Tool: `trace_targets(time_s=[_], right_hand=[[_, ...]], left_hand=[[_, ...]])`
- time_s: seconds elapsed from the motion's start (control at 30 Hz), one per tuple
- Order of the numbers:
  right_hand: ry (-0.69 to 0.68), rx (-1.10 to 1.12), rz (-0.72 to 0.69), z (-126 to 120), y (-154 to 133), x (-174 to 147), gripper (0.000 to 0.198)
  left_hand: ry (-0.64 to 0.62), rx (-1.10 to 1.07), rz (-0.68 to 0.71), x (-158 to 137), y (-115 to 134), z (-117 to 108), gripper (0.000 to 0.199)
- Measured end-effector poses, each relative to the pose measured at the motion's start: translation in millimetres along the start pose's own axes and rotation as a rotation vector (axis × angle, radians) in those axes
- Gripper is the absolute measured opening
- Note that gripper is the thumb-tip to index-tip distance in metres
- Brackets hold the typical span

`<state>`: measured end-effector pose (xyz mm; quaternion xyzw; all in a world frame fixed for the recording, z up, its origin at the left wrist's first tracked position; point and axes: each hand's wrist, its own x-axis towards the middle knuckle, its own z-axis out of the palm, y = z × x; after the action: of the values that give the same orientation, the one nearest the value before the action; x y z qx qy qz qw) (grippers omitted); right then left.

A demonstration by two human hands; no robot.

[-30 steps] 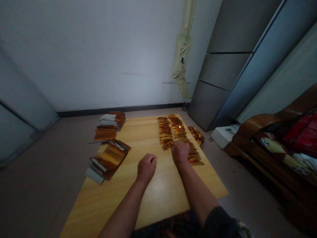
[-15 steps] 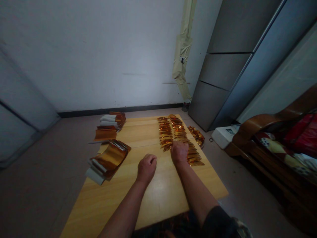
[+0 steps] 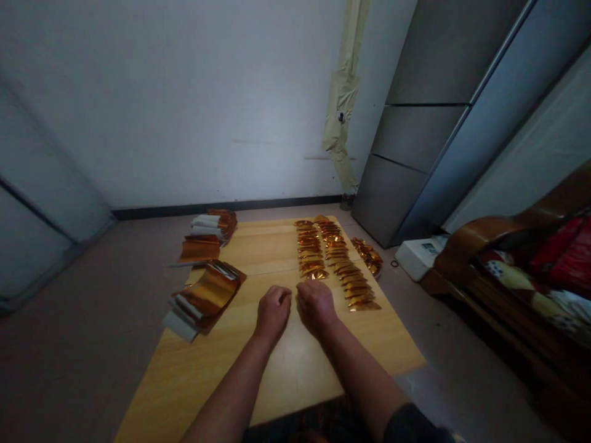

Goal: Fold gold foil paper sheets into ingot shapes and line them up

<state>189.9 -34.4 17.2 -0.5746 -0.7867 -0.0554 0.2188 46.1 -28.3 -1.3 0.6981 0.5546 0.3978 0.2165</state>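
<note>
My left hand rests over the middle of the wooden table, fingers curled closed; whatever they may hold is hidden. Just to its right, my right hand is also closed, its fingertips turned toward the left hand with a small gap between them. Nothing can be made out in its grasp. Right behind the right hand lies the near end of a column of folded gold foil paper pieces. A second, longer column of folded gold pieces runs down the table's right side.
Stacks of gold foil paper sheets lie at the table's left edge, with more gold sheets behind. Beyond the right edge sits a container of folded gold pieces. A white box, a grey refrigerator and a wooden bench stand to the right.
My right hand has moved left and slightly nearer, away from the gold columns to beside my left hand. A shiny piece now shows at the left column's near end. The left hand is nearly still.
</note>
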Motion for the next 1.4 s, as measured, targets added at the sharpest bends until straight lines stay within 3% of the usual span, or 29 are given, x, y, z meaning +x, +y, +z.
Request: trace_targets(time_s=[0.1, 0.23, 0.3, 0.4, 0.47, 0.53, 0.63, 0.8, 1.1, 1.4], right_hand=[[-0.065, 0.045, -0.038, 11, -11, 0, 0.015], [-0.117, 0.071, -0.062, 24, -10, -1, 0.016], [-0.112, 0.074, -0.06, 27, -9, -2, 0.016], [-0.115, 0.075, -0.044, 28, -9, -2, 0.014], [-0.127, 0.072, -0.035, 27, -9, -2, 0.014], [-0.128, 0.069, -0.038, 27, -10, -2, 0.014], [-0.117, 0.061, -0.043, 27, -11, -2, 0.013], [-0.146, 0.044, -0.029, 24, -11, -1, 0.011], [-0.156, 0.043, -0.036, 21, -12, -1, 0.01], [-0.138, 0.056, -0.036, 24, -11, -1, 0.009]], left_hand=[[0.022, 0.121, 0.063, 6, 4, -24, 0.019], [0.11, 0.476, 0.079, 21, -3, -81, 0.023], [0.137, 0.67, -0.063, 27, -11, -107, 0.025], [-0.01, 0.809, -0.326, 32, -23, -126, 0.035], [-0.099, 0.805, -0.482, 32, -28, -125, 0.041], [-0.12, 0.794, -0.529, 31, -32, -119, 0.045], [-0.11, 0.84, -0.444, 29, -35, -110, 0.052], [-0.115, 0.879, -0.353, 24, -38, -107, 0.039], [-0.207, 0.912, -0.387, 21, -39, -109, 0.033], [-0.151, 0.841, -0.446, 28, -46, -112, 0.031]])
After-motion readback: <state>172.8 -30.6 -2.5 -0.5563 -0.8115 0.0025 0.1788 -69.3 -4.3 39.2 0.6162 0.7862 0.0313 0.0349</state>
